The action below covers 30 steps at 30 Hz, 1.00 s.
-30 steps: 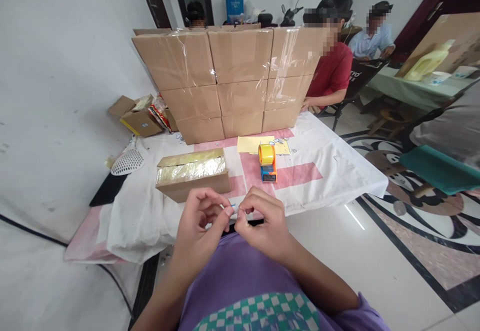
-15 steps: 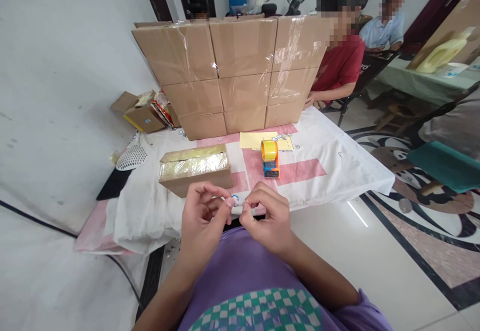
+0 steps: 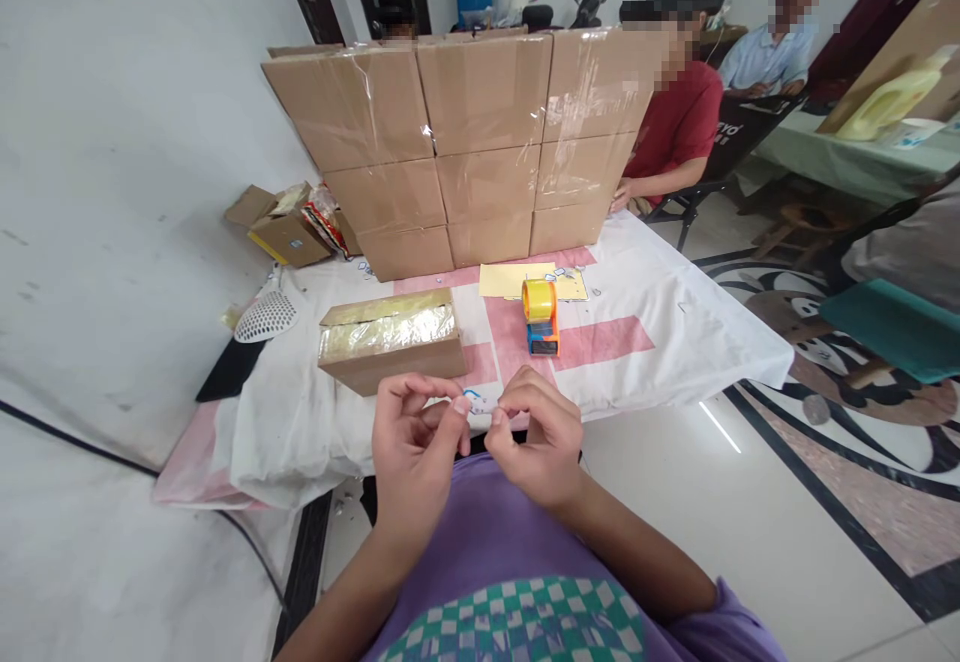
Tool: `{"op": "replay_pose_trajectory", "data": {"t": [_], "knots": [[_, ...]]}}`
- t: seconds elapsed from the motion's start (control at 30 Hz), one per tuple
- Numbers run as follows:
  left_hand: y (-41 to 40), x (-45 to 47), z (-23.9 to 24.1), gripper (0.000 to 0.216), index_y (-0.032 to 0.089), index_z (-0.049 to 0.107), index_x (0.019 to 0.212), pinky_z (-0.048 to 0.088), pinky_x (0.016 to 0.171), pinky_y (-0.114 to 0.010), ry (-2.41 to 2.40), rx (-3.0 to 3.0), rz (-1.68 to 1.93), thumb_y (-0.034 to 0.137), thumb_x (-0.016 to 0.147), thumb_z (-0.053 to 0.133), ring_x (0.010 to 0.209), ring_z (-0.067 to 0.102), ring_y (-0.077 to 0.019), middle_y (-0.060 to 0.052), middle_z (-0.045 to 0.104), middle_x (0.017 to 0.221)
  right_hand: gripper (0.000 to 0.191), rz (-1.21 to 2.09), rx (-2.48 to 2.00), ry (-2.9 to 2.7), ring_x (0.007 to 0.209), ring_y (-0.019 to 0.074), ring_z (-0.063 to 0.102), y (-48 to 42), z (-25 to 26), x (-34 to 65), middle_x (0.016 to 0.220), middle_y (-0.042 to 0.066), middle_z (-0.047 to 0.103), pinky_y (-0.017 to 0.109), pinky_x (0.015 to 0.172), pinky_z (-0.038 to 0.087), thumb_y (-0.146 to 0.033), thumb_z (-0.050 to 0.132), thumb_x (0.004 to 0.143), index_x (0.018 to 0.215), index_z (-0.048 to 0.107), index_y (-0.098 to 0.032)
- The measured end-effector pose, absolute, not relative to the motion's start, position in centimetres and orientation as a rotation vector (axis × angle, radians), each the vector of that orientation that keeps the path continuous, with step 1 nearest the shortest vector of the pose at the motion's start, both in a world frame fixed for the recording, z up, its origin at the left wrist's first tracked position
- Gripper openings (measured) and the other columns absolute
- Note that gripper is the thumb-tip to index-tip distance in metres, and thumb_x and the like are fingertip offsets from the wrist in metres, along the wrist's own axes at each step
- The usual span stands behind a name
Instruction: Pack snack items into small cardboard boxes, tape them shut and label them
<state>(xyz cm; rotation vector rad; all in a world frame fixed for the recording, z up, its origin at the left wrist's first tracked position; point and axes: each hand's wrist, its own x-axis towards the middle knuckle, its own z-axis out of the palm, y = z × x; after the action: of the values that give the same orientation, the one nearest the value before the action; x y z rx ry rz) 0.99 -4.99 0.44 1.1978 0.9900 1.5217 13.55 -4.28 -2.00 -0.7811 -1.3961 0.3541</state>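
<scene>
My left hand (image 3: 415, 447) and my right hand (image 3: 538, 434) are held close together above my lap, both pinched on a tiny white-and-blue piece (image 3: 478, 403) stretched between their fingertips. It is too small to name. Just beyond the hands, on the low cloth-covered table (image 3: 660, 332), lies an open cardboard box (image 3: 391, 338) with shiny gold wrapping inside. An orange-and-blue tape dispenser with a yellow roll (image 3: 540, 316) stands to the right of the box.
A wall of taped cardboard boxes (image 3: 469, 147) stands at the table's far edge. Yellow paper sheets (image 3: 514, 280) lie before it. A white mesh scoop (image 3: 266, 315) and small open boxes (image 3: 281, 227) are at the left. People sit behind and to the right.
Both hands have stayed together on the small piece, drifting slightly right and up in view as my head tilted. The piece now shows a bit longer between the fingertips.
</scene>
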Motion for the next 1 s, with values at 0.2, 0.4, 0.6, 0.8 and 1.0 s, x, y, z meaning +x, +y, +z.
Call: {"op": "replay_pose_trajectory", "data": {"t": [0.2, 0.4, 0.6, 0.8, 1.0], "knots": [[-4.8, 1.4, 0.2, 0.028, 0.024, 0.044, 0.095, 0.044, 0.045, -0.017, 0.993, 1.194, 1.551, 0.022, 0.088, 0.071, 0.046, 0.052, -0.0029, 0.004, 0.064, 0.09, 0.018, 0.372, -0.755, -1.341, 0.062, 0.0133, 0.047, -4.1, -2.6, 13.5, 0.067, -0.002, 0.048, 0.029, 0.057, 0.037, -0.005, 0.06, 0.08, 0.075, 0.053, -0.021], [-4.7, 2.4, -0.1, 0.029, 0.024, 0.043, 0.095, 0.043, 0.044, -0.016, 0.978, 1.143, 1.582, 0.022, 0.088, 0.071, 0.045, 0.052, -0.0025, 0.004, 0.063, 0.092, 0.014, 0.365, -0.766, -1.281, 0.062, 0.0145, 0.048, -3.8, -3.1, 13.5, 0.068, -0.001, 0.049, 0.03, 0.057, 0.04, -0.013, 0.058, 0.086, 0.077, 0.053, -0.022], [-4.3, 3.6, -0.8, 0.028, 0.023, 0.043, 0.092, 0.043, 0.044, -0.016, 0.952, 1.06, 1.671, 0.023, 0.09, 0.07, 0.044, 0.05, -0.0008, 0.004, 0.061, 0.096, 0.015, 0.397, -0.788, -1.205, 0.061, 0.0148, 0.048, -3.4, -3.4, 13.4, 0.066, -0.001, 0.047, 0.03, 0.056, 0.04, -0.016, 0.055, 0.088, 0.075, 0.053, -0.021], [-3.3, 4.2, -1.4, 0.027, 0.023, 0.044, 0.091, 0.043, 0.046, -0.017, 0.96, 1.014, 1.686, 0.025, 0.09, 0.071, 0.048, 0.051, -0.0019, 0.004, 0.059, 0.095, 0.014, 0.389, -0.768, -1.157, 0.063, 0.0152, 0.047, -2.4, -4.5, 13.6, 0.067, -0.001, 0.046, 0.03, 0.058, 0.039, -0.015, 0.055, 0.088, 0.076, 0.052, -0.022], [1.1, 1.7, 0.5, 0.023, 0.021, 0.054, 0.09, 0.052, 0.067, -0.02, 1.113, 1.289, 1.7, 0.025, 0.084, 0.076, 0.077, 0.064, -0.0107, -0.001, 0.065, 0.089, 0.015, 0.39, -0.819, -1.193, 0.063, 0.0151, 0.046, -1.2, -5.7, 14.8, 0.067, -0.002, 0.046, 0.03, 0.058, 0.038, -0.015, 0.055, 0.088, 0.075, 0.051, -0.022]]}}
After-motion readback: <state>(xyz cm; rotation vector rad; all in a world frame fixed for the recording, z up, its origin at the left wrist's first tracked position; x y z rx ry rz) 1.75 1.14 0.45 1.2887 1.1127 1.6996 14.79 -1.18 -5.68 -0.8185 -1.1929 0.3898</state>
